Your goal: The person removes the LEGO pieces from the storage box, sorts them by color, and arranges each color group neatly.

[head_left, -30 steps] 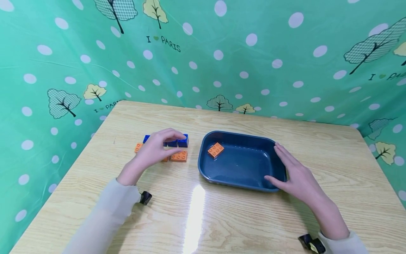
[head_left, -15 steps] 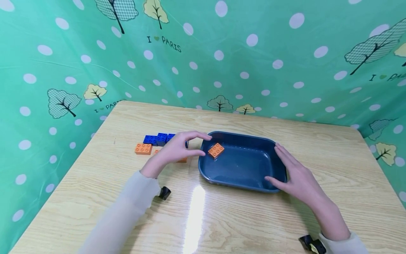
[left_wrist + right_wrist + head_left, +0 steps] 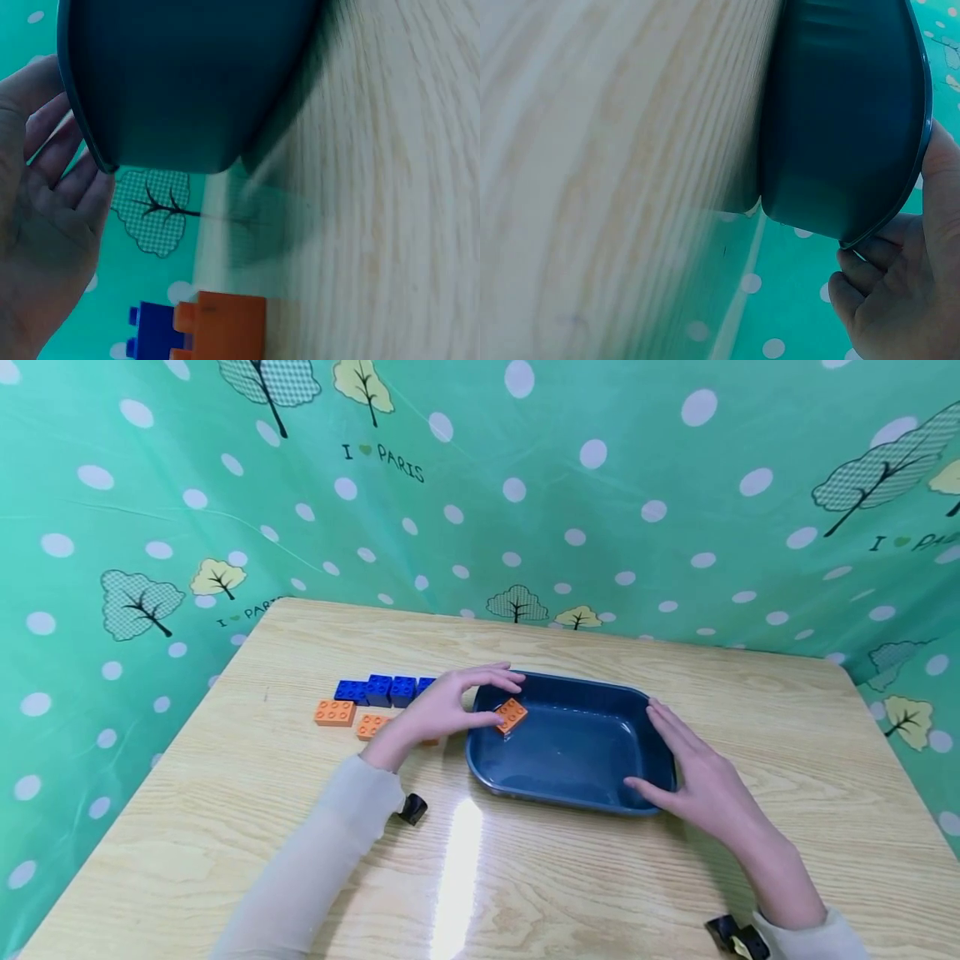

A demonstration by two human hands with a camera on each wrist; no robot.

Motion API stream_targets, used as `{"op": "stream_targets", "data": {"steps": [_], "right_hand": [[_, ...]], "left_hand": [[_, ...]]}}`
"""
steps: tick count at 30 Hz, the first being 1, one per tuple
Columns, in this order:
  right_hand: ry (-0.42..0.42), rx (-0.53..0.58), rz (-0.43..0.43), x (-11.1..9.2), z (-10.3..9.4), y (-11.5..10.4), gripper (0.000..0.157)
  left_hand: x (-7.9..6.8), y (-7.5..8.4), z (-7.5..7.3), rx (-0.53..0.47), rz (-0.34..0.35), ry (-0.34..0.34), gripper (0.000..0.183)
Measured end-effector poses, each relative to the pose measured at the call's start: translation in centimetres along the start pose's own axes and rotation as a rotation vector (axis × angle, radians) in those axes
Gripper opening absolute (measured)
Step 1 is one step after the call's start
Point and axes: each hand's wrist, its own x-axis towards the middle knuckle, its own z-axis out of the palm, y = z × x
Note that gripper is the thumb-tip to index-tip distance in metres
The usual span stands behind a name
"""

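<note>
A dark blue rectangular basin [image 3: 570, 802] stands on the wooden table. Inside its left end lies an orange toy brick [image 3: 513, 714]. My left hand [image 3: 453, 703] reaches over the basin's left rim, fingers spread from the thumb, and the thumb tip overlaps the brick in the head view. In the left wrist view its fingers [image 3: 56, 142] lie along the rim, with nothing held. My right hand [image 3: 705, 777] spans the basin's right end, fingers extended along the rim and thumb reaching over the inside. The right wrist view shows its fingertips at the basin's edge.
Left of the basin are a row of blue bricks [image 3: 378, 690] and a row of orange bricks [image 3: 334, 712], partly hidden by my left hand. A green polka-dot cloth [image 3: 450, 527] hangs behind the wooden table [image 3: 360, 877].
My left hand has moved right, from over the loose bricks to the basin's left end, uncovering several bricks. The right hand stays at the right end; the brick inside has not moved.
</note>
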Motion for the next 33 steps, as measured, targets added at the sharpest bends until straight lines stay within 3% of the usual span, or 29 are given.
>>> {"op": "stream_targets", "data": {"steps": [4,8,15,21,26,33], "right_hand": [[-0.008,0.005,0.007,0.1,0.0,0.0,0.101],[-0.016,0.012,0.011,0.2,-0.1,0.0,0.101],[-0.009,-0.012,0.005,-0.1,-0.2,0.2,0.101],[-0.002,-0.015,0.001,-0.2,-0.2,0.4,0.102],[0.002,-0.013,-0.005,-0.2,0.0,0.4,0.102],[-0.007,-0.008,-0.005,-0.1,0.0,0.3,0.101]], "left_hand": [[0.2,0.5,-0.1,-0.008,0.037,0.005,0.043],[0.6,0.8,-0.3,0.043,0.036,-0.042,0.046],[1.1,1.6,-0.3,0.268,0.074,-0.127,0.056],[1.5,2.7,0.0,0.416,0.057,-0.188,0.057],[1.7,2.9,0.3,0.375,0.052,-0.188,0.060],[1.8,3.0,0.9,0.213,0.046,-0.144,0.066]]}}
